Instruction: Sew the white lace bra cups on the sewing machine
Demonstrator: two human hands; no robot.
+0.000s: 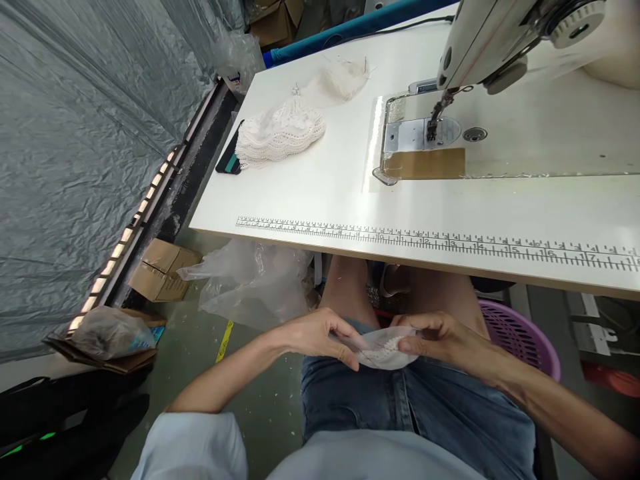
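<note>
Above my lap, I hold a small piece of sheer white fabric with lace (384, 355) between both hands. My left hand (333, 339) has its thumb and fingers closed around the left end of the piece. At the right end, my right hand (433, 337) pinches the edge, with the thumb lying over the lace. The fabric bulges slightly between the hands, and some of my fingertips are hidden behind it. Both hands are in front of the table edge, below the printed ruler (425, 241).
A sewing machine (480, 47) stands on the white table (320, 187). White scalloped lace (283, 132) and sheer fabric (345, 80) lie at its left. Below are a clear plastic bag (255, 280), a cardboard box (163, 270) and a purple basket (523, 337).
</note>
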